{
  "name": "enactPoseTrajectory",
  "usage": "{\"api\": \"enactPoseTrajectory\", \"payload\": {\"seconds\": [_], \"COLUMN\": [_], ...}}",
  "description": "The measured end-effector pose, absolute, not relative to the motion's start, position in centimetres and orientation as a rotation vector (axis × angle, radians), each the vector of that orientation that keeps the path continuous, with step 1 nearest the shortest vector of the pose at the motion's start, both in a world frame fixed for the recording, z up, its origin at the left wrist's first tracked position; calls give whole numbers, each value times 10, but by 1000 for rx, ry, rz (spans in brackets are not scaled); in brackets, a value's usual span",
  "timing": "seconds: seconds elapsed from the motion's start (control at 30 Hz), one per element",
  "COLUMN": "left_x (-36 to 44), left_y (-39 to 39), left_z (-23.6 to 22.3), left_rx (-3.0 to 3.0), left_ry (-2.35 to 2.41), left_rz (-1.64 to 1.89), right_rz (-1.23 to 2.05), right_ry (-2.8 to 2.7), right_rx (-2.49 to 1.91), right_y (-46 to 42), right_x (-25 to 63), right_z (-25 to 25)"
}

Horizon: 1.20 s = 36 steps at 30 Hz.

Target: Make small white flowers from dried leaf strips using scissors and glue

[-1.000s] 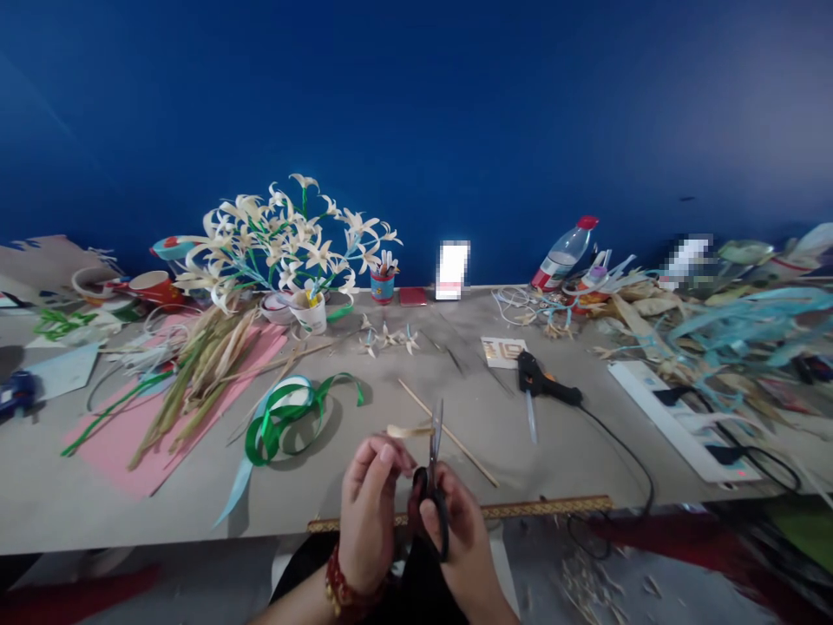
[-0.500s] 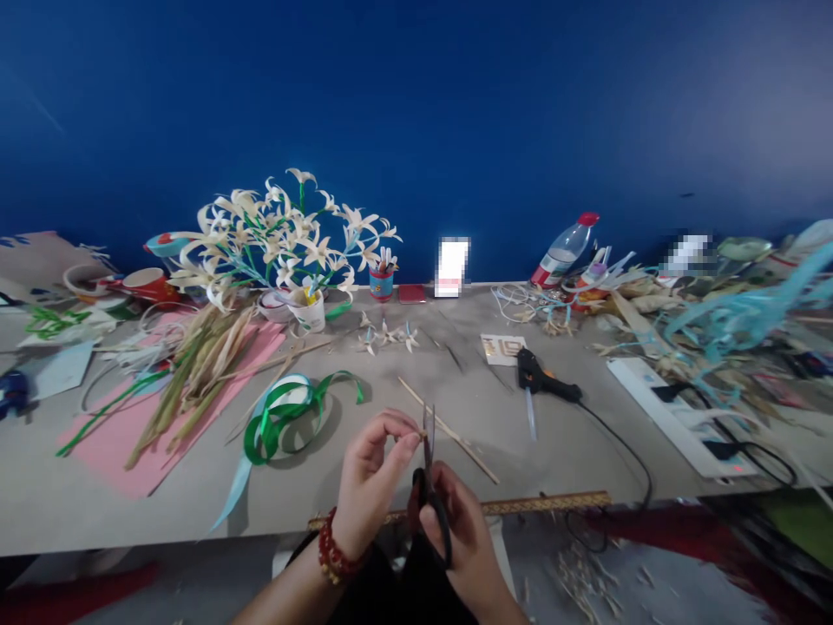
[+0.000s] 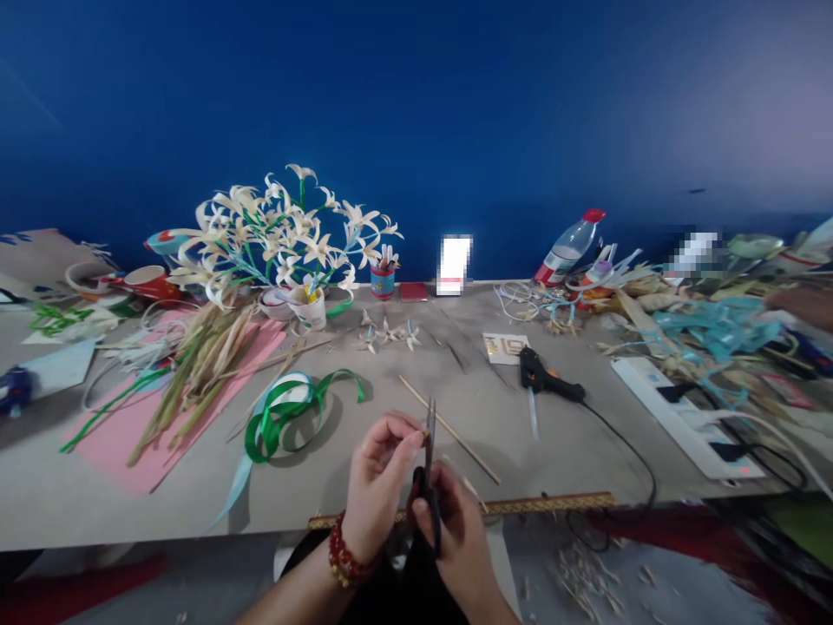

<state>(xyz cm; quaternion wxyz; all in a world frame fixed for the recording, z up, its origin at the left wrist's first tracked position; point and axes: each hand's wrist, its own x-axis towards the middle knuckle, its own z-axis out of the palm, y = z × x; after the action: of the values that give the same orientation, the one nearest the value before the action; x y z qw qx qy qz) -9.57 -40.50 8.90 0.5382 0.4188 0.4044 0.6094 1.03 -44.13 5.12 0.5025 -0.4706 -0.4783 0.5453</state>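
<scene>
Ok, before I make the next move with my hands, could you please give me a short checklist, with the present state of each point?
1. Scissors held in the right hand: ok, the grip is around the handles.
2. Small piece held by the left hand: ok, pinched at the fingertips.
3. Left fingertips well away from the blades: not ok, they are right beside them.
4. Blades biting into the small piece: cannot tell, too small.
5. Glue gun and its cord apart from the scissors: ok, they are off to the right.
6. Green ribbon apart from both hands: ok, it lies to the left.
</scene>
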Motion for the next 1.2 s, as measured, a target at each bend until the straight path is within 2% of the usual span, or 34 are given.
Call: {"api": "enactPoseTrajectory", "payload": {"seconds": [0.17, 0.3, 0.5, 0.67, 0.77, 0.93, 1.2], "left_x": [-99, -110, -127, -132, -134, -134, -112], "left_y": [-404, -405, -403, -399, -399, -406, -417], "left_z": [86, 90, 117, 126, 124, 112, 94], "left_rx": [1048, 1338, 2065, 2276, 2223, 1818, 1453], "left_ry": [968, 1053, 904, 877, 916, 1193, 1116], "left_rz": [1422, 1225, 875, 773, 921, 1536, 1368], "right_rz": [1261, 1126, 1115, 1199, 1195, 1066, 1053], "right_ry": [-1041, -908, -1173, -1262, -1119, -965, -987], "right_rx": [-1177, -1172, -1152, -1174, -1149, -1054, -988], "right_y": [-445, -443, -434, -436, -436, -429, -429], "right_x": [17, 31, 51, 50, 43, 30, 14], "right_z": [47, 52, 73, 81, 79, 76, 68]}}
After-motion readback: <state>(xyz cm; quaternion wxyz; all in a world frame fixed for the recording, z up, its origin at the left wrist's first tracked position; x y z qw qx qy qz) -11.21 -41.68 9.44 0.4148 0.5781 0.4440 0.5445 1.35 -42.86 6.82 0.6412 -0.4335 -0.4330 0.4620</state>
